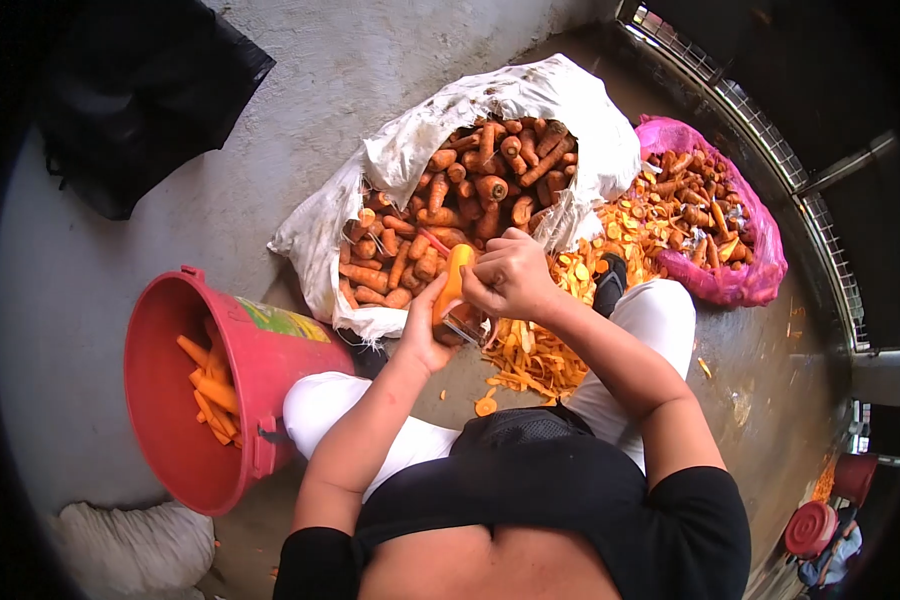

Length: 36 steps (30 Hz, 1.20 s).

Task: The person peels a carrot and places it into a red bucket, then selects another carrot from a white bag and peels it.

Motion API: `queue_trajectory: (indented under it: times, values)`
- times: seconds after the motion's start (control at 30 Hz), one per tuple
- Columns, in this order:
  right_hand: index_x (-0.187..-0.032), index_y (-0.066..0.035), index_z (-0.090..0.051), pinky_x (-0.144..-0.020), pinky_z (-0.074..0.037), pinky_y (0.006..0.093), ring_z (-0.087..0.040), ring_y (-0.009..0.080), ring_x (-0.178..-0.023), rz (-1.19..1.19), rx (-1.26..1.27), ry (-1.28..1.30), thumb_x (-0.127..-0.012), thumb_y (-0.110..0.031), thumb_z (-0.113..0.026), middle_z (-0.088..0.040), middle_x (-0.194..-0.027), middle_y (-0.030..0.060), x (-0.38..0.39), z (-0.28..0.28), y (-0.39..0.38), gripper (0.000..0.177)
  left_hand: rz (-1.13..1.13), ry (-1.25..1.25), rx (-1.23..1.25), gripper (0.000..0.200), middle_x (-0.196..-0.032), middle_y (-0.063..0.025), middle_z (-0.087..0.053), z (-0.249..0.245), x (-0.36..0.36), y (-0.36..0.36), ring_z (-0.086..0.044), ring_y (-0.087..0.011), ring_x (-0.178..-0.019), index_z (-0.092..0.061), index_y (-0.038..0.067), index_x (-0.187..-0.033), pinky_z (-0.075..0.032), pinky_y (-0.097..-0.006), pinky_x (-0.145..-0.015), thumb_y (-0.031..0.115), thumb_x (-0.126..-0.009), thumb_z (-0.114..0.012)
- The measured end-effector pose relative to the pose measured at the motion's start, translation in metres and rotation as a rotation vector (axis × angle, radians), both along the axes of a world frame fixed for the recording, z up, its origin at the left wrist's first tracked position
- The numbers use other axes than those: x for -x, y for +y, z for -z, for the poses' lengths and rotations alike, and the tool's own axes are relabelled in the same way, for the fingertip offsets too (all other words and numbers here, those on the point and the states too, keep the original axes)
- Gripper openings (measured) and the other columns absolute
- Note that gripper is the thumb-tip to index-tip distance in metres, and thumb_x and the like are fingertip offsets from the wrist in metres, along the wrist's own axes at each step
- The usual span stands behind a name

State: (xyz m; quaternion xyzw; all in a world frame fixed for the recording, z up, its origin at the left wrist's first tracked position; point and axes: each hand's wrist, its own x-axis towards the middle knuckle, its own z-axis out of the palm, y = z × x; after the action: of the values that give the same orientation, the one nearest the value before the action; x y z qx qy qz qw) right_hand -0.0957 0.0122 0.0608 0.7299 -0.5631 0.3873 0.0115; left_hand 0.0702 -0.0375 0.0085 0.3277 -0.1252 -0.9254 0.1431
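Observation:
In front of the white sack, my left hand (428,330) is closed round a thick carrot (457,268), whose upper part is bright orange. My right hand (510,277) is closed just to the right of the carrot, its fingers bent; a peeler (462,326) with a shiny metal part shows between the hands, at the carrot's lower end. Behind them the open white sack (600,130) is full of unpeeled carrots (490,188). Orange peelings (538,360) lie heaped on the floor beneath my right forearm.
A red bucket (175,460) with several peeled carrots stands at the left. The pink sack (765,245) at the right holds carrot pieces. A black bag (160,100) is at the upper left, a pale sack (135,548) at the lower left. Farther right is a red stool (811,529).

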Motion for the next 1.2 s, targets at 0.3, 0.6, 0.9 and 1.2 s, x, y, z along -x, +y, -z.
queue_trajectory:
  times: [0.3, 0.6, 0.9, 1.2]
  values:
    - [-0.042, -0.011, -0.049, -0.054, -0.038, 0.0339, -0.051, 0.0214, -0.049, -0.088, -0.036, -0.139, -0.073, -0.018, -0.061, -0.052, -0.046, 0.0029, 0.01, 0.01, -0.006, 0.034, -0.025, 0.069, 0.079, 0.038, -0.107, -0.0109, -0.062, -0.009, 0.003, 0.003, -0.064, -0.0239, -0.095, -0.052, 0.005, -0.12, -0.054, -0.0402, -0.084, 0.034, -0.096, -0.047]
    - [-0.042, -0.011, -0.055, -0.051, -0.042, 0.0305, -0.047, 0.018, -0.038, 0.162, -0.054, -0.101, -0.08, -0.025, -0.059, -0.044, -0.037, 0.0031, 0.041, 0.045, -0.03, 0.04, 0.02, 0.004, 0.201, 0.039, -0.097, -0.0126, -0.064, -0.021, 0.006, -0.003, -0.065, -0.0262, -0.073, -0.052, 0.004, -0.118, -0.055, -0.0389, -0.059, 0.036, -0.098, -0.043]
    - [-0.057, -0.013, -0.071, -0.046, -0.047, 0.0292, -0.056, 0.0134, -0.038, 0.595, -0.247, -0.517, -0.086, -0.036, -0.052, -0.058, -0.044, 0.0003, 0.118, 0.013, -0.018, 0.041, 0.049, 0.061, 0.029, 0.047, -0.099, -0.0178, -0.062, -0.022, 0.006, 0.005, -0.064, -0.03, -0.086, -0.05, 0.001, -0.123, -0.056, -0.0427, -0.075, 0.04, -0.098, -0.042]
    - [-0.044, -0.012, -0.049, -0.052, -0.032, 0.034, -0.045, 0.0203, -0.046, -0.016, 0.061, -0.142, -0.076, -0.018, -0.063, -0.049, -0.046, 0.0011, 0.034, 0.009, 0.005, 0.036, -0.007, -0.068, -0.097, 0.041, -0.104, -0.0102, -0.063, -0.002, 0.019, -0.001, -0.063, -0.0239, -0.096, -0.056, 0.006, -0.115, -0.053, -0.0403, -0.085, 0.04, -0.095, -0.047]
